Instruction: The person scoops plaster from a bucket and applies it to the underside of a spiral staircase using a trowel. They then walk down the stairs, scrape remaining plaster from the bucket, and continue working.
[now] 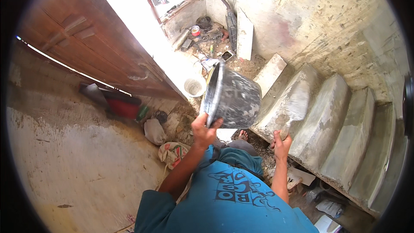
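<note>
My left hand [205, 130] grips the rim of a black bucket [239, 99], its outside splashed with pale grey cement. The bucket is tipped on its side with its mouth toward the left, so most of its inside is hidden. Closed around the handle of a trowel [296, 105], my right hand [281, 144] is to the right of the bucket. The trowel's blade is blurred and pale, over the lowest concrete steps [304, 127]; I cannot tell whether it touches them.
Concrete stairs rise to the right along a stained wall [302, 21]. A brown wooden door [86, 30] stands at the left. Beyond the bucket are a white pail [195, 87], scattered tools and a leaning board [245, 34]. Sacks [172, 153] lie near my left arm.
</note>
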{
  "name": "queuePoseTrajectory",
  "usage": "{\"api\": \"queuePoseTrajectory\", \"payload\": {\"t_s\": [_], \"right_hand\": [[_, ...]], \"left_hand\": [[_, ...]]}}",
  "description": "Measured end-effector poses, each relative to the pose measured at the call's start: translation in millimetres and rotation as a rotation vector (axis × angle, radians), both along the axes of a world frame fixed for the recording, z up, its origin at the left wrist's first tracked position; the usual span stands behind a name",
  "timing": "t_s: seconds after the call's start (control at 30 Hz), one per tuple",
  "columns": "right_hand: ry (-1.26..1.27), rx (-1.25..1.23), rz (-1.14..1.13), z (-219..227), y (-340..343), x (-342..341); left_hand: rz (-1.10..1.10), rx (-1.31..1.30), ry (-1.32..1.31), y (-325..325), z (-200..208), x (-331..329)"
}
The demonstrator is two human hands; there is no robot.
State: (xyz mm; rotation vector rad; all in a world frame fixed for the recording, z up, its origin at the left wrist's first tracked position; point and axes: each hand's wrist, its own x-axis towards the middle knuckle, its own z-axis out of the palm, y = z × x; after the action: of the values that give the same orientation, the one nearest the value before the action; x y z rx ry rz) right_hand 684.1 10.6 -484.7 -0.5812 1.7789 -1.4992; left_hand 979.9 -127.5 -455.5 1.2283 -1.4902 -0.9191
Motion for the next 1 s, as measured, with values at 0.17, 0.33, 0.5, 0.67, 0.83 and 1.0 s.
{"api": "queuePoseTrajectory", "payload": {"t_s": [0.17,0.33,0.5,0.67,0.83,1.0], "right_hand": [[-0.095,-0.042,-0.031,-23.9,-4.7,9.1],[-0.007,0.251,0.020,-25.8,-5.7,17.2],[0.459,0.032,0.380,0.9,-20.2,17.7],[0.119,0.160,0.172,13.0,-24.8,12.5],[0.193,0.287,0.288,6.4,-20.9,20.3],[0.518,-0.023,0.535,5.1,-26.1,17.0]], "left_hand": [[0.013,0.256,0.442,-7.4,3.0,2.7],[0.188,0.321,0.666,-19.0,-1.6,12.3],[0.123,0.277,0.622,-25.5,-3.6,25.8],[0.153,0.277,0.530,-27.1,1.2,28.0],[0.242,0.365,0.718,-29.4,0.9,21.2],[0.175,0.308,0.677,-33.4,-5.2,27.5]]}}
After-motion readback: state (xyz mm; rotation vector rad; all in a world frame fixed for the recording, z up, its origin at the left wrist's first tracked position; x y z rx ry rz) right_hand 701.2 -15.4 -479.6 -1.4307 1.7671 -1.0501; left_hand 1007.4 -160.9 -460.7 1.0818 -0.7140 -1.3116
